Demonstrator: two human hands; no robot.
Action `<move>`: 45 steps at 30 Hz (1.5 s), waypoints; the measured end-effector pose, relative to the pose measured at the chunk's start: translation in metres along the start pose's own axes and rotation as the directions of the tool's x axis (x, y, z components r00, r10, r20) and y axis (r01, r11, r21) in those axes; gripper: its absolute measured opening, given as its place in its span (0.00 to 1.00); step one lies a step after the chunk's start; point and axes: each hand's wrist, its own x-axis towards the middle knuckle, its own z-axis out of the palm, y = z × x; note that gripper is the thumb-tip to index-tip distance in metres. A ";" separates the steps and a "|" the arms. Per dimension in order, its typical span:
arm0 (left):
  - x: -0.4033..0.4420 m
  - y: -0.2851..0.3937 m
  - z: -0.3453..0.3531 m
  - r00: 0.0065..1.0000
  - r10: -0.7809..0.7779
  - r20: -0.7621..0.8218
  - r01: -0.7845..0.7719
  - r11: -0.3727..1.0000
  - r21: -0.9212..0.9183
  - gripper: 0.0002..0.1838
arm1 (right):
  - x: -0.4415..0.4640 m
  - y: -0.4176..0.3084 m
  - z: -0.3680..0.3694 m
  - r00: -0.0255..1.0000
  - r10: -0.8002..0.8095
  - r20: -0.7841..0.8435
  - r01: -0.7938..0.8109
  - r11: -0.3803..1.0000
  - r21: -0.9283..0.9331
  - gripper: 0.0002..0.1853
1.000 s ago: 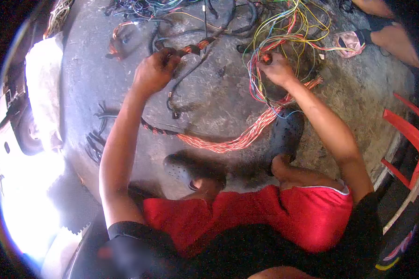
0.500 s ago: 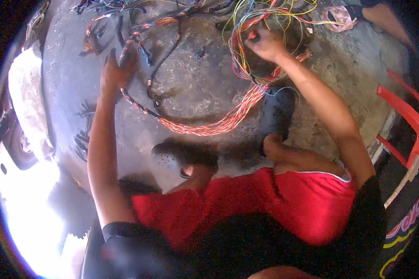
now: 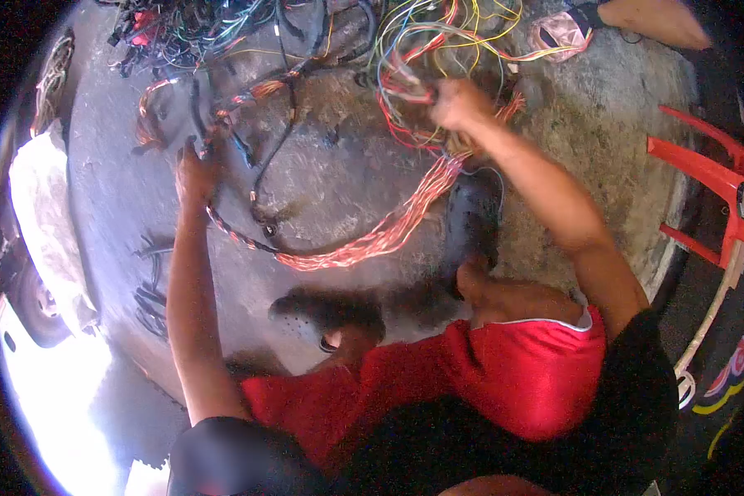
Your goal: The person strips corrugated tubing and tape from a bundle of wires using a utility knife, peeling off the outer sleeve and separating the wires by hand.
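A long wire harness lies curved over the dark floor, its orange-and-white wire bundle (image 3: 372,245) bare in the middle and wrapped in black tape towards the left. My left hand (image 3: 197,172) is closed round the taped part of the harness at the left. At the upper right, my right hand (image 3: 459,106) is closed and smeared by motion; what it holds, if anything, cannot be made out. Loose coloured wires (image 3: 405,62) loop beside it, red, yellow and green among them. A thin black branch cable (image 3: 279,149) hangs off the harness between my hands.
A tangle of dark and coloured wires (image 3: 215,29) lies at the top left. Another person's arm or leg (image 3: 653,21) shows at the top right, near a pink piece (image 3: 560,37). A red metal frame (image 3: 707,172) stands at the right edge. My shoes are below the harness.
My left hand has moved left and down along the harness, from the upper taped stretch. My right hand has shifted slightly left in view, and the red object at its fingers no longer shows clearly.
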 end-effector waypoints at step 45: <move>0.031 0.099 -0.058 0.878 0.371 0.303 0.048 0.563 -0.825 0.11 | -0.029 -0.137 -0.043 0.939 -0.307 0.153 -0.082 0.231 0.969 0.10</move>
